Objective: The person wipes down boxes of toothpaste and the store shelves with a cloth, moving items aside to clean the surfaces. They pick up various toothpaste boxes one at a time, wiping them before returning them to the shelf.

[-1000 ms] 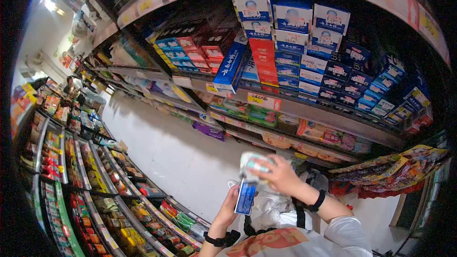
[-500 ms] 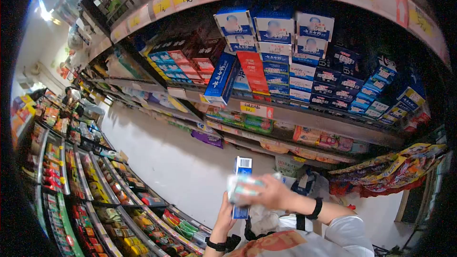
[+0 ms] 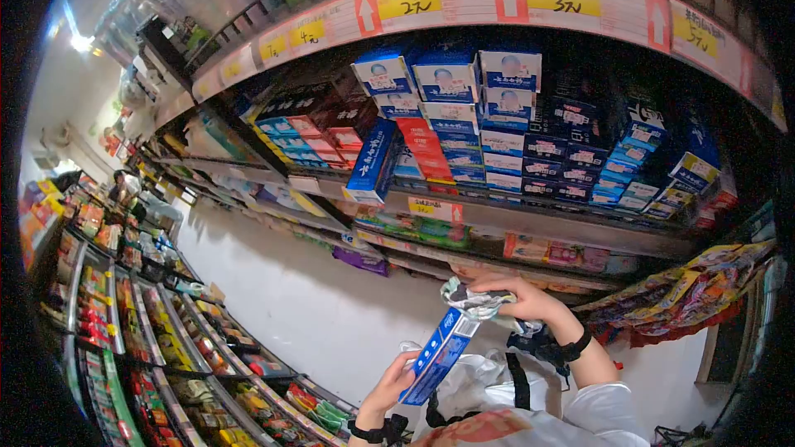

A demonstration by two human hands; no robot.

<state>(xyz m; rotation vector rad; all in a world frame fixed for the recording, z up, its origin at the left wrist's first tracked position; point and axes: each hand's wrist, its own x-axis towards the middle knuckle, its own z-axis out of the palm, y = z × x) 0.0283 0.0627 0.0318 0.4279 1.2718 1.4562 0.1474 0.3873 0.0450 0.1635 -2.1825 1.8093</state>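
A long blue toothpaste box (image 3: 437, 358) is gripped near its lower end by my left hand (image 3: 392, 384), tilted with its far end up to the right. My right hand (image 3: 525, 301) is closed on a crumpled, pale patterned cloth (image 3: 474, 298). The cloth touches the upper end of the box and partly covers it. In front of me, stacked blue and white toothpaste boxes (image 3: 447, 81) fill a shelf. One blue box (image 3: 374, 161) leans at an angle beside a red box (image 3: 424, 151).
A shelf edge with price labels (image 3: 566, 5) juts out above the boxes. Colourful hanging packets (image 3: 687, 298) are at the right. Low racks of packaged goods (image 3: 207, 348) line the left, with a white floor (image 3: 273, 273) between.
The box has tilted from upright to slanting right. My right hand has moved with the cloth from the box's middle to its upper end. The view has shifted slightly.
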